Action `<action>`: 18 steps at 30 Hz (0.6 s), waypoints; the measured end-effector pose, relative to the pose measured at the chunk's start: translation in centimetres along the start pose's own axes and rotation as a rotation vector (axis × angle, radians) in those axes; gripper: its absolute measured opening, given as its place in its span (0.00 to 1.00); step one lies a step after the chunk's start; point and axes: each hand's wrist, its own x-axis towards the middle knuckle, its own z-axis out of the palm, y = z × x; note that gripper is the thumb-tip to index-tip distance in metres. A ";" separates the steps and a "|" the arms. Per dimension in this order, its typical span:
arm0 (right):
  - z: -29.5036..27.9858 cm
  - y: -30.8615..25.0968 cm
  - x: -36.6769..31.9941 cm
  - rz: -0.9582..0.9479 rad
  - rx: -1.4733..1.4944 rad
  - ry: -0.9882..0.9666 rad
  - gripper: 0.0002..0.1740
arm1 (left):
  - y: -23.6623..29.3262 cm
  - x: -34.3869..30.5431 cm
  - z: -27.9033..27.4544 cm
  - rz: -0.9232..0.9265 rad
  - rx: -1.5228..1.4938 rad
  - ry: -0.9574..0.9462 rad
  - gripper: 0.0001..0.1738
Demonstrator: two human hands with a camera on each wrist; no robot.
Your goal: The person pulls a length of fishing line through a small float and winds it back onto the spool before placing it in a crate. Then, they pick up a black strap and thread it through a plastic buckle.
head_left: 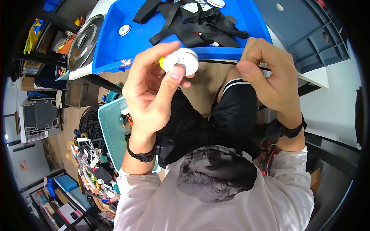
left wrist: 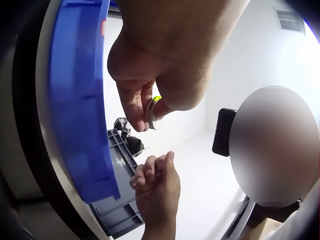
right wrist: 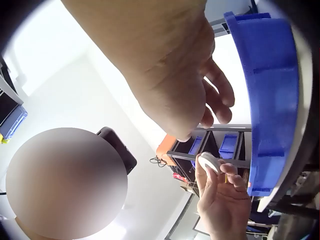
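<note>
The left hand (head_left: pixel 150 90) pinches a white disc (head_left: pixel 185 57) between its thumb and fingers, the thumb lying against the flat face that carries small dark print too fine to read. A bit of yellow-green shows at the disc's edge, next to the fingers. The disc is up in the air by the near wall of a blue bin (head_left: pixel 103 54), turned so that its printed face looks toward the person, and the right wrist view shows it in the same grip. The right hand (head_left: pixel 271 71) is raised on the other side, well apart from the disc, its fingers loosely curled with the thumb near the index finger. Inside the bin lie tangled black straps (head_left: pixel 192 40), and a small white disc (head_left: pixel 124 30) sits apart from them toward the left wall. The bin stands on a white table (head_left: pixel 319 79), with a grey plastic crate (head_left: pixel 304 30) to its right and a round metal lid (head_left: pixel 85 44) at its left. Below, beside the person's legs, is a teal tub (head_left: pixel 111 142) with small items in it, and a heap of black cable (head_left: pixel 90 119) lies near that tub.
</note>
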 end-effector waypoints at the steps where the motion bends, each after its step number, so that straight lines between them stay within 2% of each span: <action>1: -0.1 0.3 0.0 0.003 0.004 0.004 0.16 | -0.1 0.2 0.1 0.003 -0.040 0.015 0.23; 4: 0.0 1.3 0.2 -0.021 0.022 -0.046 0.13 | -0.5 0.5 0.0 0.003 0.003 0.016 0.23; 6: 0.7 1.6 0.5 -0.016 0.272 0.049 0.17 | -0.6 0.5 0.1 -0.006 0.032 0.013 0.23; 7: 1.3 1.5 0.6 -0.010 0.276 0.055 0.17 | -0.5 0.6 0.3 -0.004 0.052 0.023 0.23; 9: 2.9 1.2 1.0 -0.158 0.287 0.127 0.31 | -0.5 0.7 0.4 0.001 0.074 0.024 0.23; 10: 3.9 1.4 1.1 -0.219 0.201 0.178 0.43 | -0.5 0.8 0.4 -0.001 0.029 0.000 0.21; 11: 4.7 1.7 1.2 -0.219 0.203 0.184 0.43 | -0.6 0.8 0.4 -0.003 -0.017 -0.023 0.19; 13: 5.8 2.4 1.5 -0.407 0.092 0.324 0.37 | -0.5 0.8 0.6 0.003 -0.027 -0.035 0.20; 14: 5.2 2.4 1.6 -0.421 0.008 0.311 0.28 | -0.4 0.8 0.6 0.005 -0.006 -0.026 0.19; 15: 5.2 3.3 1.9 -0.527 -0.029 0.332 0.20 | -0.4 0.7 0.6 0.007 0.015 -0.016 0.19; 18: 4.5 3.0 1.6 -0.488 0.016 0.314 0.16 | -0.5 0.6 0.4 -0.022 0.013 -0.017 0.19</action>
